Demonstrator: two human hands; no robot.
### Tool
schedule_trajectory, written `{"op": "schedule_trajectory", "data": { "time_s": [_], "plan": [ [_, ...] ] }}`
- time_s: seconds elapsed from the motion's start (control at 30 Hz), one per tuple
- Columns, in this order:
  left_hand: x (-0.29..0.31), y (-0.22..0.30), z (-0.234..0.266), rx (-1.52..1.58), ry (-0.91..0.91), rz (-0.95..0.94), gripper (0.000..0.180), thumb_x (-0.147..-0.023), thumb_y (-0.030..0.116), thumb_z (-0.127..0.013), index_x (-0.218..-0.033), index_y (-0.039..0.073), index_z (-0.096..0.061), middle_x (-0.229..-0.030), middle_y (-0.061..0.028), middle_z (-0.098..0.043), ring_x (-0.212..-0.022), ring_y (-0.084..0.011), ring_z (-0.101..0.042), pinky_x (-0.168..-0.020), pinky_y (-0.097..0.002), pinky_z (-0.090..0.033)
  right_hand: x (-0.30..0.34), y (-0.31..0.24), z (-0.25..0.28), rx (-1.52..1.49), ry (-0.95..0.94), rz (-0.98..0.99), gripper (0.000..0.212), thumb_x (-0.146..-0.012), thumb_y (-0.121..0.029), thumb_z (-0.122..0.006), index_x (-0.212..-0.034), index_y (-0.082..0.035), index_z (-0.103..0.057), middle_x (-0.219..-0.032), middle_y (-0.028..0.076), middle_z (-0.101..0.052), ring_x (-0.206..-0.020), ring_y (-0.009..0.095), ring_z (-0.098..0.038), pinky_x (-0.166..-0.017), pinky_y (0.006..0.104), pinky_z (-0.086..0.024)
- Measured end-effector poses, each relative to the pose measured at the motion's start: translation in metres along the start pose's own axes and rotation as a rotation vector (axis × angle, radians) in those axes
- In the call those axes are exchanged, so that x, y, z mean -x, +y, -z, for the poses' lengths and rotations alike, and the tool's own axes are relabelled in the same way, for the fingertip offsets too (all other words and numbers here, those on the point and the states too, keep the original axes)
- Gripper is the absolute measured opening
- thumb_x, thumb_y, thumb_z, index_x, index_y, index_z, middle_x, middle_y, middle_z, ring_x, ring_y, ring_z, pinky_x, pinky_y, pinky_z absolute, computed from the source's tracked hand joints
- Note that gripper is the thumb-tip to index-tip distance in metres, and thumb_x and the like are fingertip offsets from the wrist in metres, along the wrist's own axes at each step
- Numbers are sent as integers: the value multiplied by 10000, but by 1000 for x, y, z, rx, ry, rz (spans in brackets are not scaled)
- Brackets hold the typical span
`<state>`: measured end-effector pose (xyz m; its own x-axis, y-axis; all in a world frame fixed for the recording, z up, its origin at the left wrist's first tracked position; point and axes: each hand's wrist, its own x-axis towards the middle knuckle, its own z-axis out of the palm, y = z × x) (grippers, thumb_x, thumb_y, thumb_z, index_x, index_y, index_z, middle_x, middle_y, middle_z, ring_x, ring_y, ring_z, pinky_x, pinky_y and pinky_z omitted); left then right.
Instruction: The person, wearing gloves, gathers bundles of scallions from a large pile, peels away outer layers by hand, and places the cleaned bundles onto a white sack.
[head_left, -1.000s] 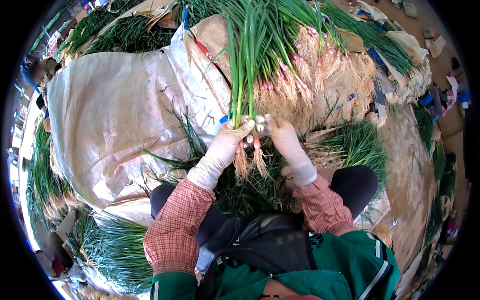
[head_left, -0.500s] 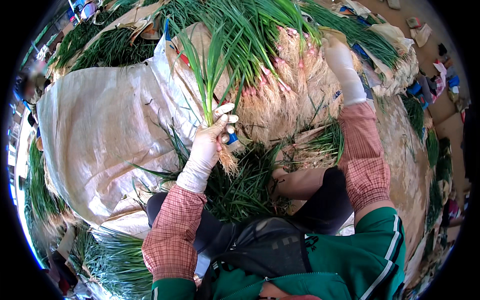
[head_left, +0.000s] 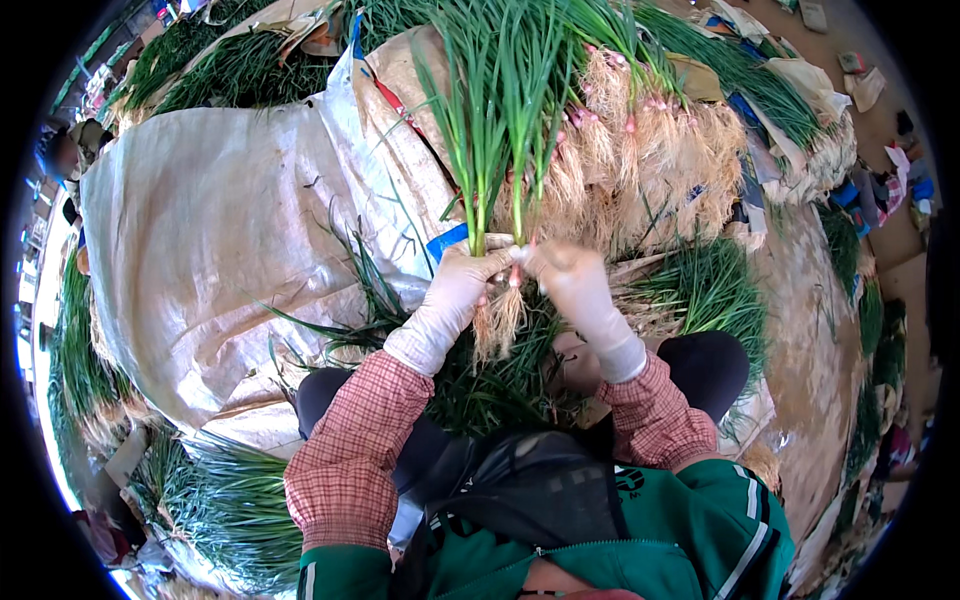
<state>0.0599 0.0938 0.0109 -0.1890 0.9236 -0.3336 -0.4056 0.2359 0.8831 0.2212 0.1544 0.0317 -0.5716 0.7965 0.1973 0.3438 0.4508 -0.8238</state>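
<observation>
A brown, wet-looking floor (head_left: 815,280) runs down the right of the frame, and a pale plastic sheet (head_left: 230,230) covers much of the left. Near the centre is a small bunch of green stalks (head_left: 478,205), upright, leaves toward the top and stringy roots hanging below; a separate stalk (head_left: 518,200) stands just beside it. Beneath the roots lie loose dark leaves (head_left: 490,385); above, at upper centre, a heap of rooted plants (head_left: 610,130) spreads out, and another green pile (head_left: 720,290) sits right of centre.

The slender stalks could bend or snap if squeezed hard, the roots could tangle where they hang together, and a slack left grip could let the bunch slip.

The left hand (head_left: 462,285), gloved, has its fingers closed round the bunch, thumb pointing right. The right hand (head_left: 575,280) comes in from the lower right, curled, its fingertips by the separate stalk; blur hides whether they pinch it. Both forearms angle inward from the lower edge.
</observation>
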Motion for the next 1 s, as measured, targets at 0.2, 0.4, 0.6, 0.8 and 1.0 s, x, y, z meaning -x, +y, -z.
{"op": "schedule_trajectory", "data": {
  "time_s": [0.2, 0.4, 0.6, 0.8, 1.0],
  "plan": [
    [4, 3, 3, 75, -180, -22, 235, -898, 135, -612, -1072, -22, -588, -683, -53, -607, -445, -43, -479, -349, -138, -307, -36, 22, -32, -749, -36, -97, 372, -984, -300, -487, -1116, 39, -564, -924, 106, -629, -793, 181, -626, -689, 290, -507],
    [10, 14, 13, 27, -111, -45, 198, -908, 112, -573, -1059, -12, -601, -684, -49, -599, -438, -55, -466, -363, -147, -323, -45, 21, -54, -1295, -5, -263, 315, -988, -225, -472, -1128, 49, -537, -989, 125, -613, -825, 222, -619, -730, 324, -527],
    [6, 17, 25, 85, -15, -32, 197, -913, 86, -549, -1075, -19, -590, -724, -45, -613, -499, -80, -510, -370, -151, -326, -39, 44, -67, -1895, -3, -465, 202, -970, -114, -461, -1104, 24, -524, -956, 121, -587, -871, 242, -582, -761, 359, -521],
    [5, 45, 63, 199, 60, -58, 149, -926, 180, -596, -898, 35, -576, -639, -8, -560, -434, -40, -427, -342, -174, -296, -54, 56, -27, -1692, 125, -418, 150, -928, -135, -571, -992, 1, -566, -817, 33, -576, -730, 120, -550, -714, 248, -497],
    [11, 32, 22, -53, 58, -124, 218, -830, 164, -726, -937, 48, -576, -568, 21, -511, -403, -56, -433, -337, -191, -309, -72, 35, -25, -624, 63, -373, 196, -933, -217, -580, -993, -41, -640, -736, -14, -566, -623, 89, -510, -577, 222, -451]
  ]
}}
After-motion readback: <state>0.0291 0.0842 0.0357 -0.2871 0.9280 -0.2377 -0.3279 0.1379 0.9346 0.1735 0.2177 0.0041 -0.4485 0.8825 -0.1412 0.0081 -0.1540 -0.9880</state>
